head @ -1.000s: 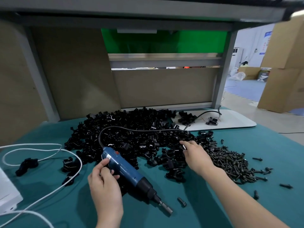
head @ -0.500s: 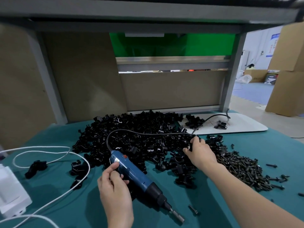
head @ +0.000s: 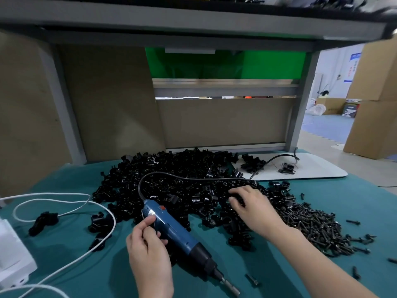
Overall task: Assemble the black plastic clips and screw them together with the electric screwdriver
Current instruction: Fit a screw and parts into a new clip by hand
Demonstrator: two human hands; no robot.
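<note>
left hand gripped electric screwdriver, long axis running near-right | right hand nearer, over pile of black clips | right fingers touching clips, hold unclear

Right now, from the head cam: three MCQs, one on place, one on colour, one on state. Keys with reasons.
1. Where does the screw pile lie relative to the clip pile?
A. left of it
B. right of it
C. on the shelf above

2. The electric screwdriver body is:
A. blue
B. red
C. yellow

3. The screwdriver is:
A. held upright over a clip
B. lying on the teal mat, with the left hand gripping its rear
C. hanging from the shelf

Key:
1 B, the screws spread at the clips' right edge.
2 A, the casing is blue with a black nose.
3 B, its bit points low along the mat toward the person.
</note>
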